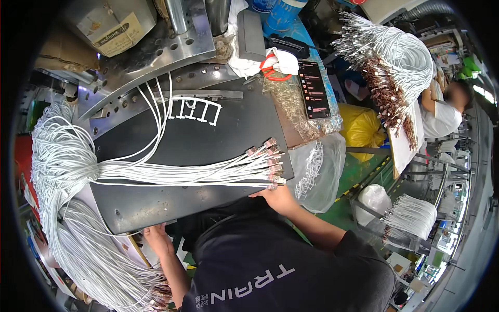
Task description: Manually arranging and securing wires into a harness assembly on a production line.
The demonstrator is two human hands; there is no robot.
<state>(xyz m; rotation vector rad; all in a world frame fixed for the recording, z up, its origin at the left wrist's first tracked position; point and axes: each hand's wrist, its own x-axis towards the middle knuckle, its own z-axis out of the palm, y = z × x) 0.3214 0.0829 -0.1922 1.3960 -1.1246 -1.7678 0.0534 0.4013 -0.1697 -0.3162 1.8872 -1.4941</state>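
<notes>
White cables (171, 172) lie bunched across the dark work plate (247, 119), copper-toned connector ends (275, 169) toward its right edge. Right hand (279, 198) at the plate's near edge, just beside those ends — cannot tell whether it grips. Left hand (159, 240) by the near-left edge — its grip likewise unclear.

White cables (192, 173), loose bundle across black plate (234, 135), coppery connectors (274, 165) rightward.
</notes>
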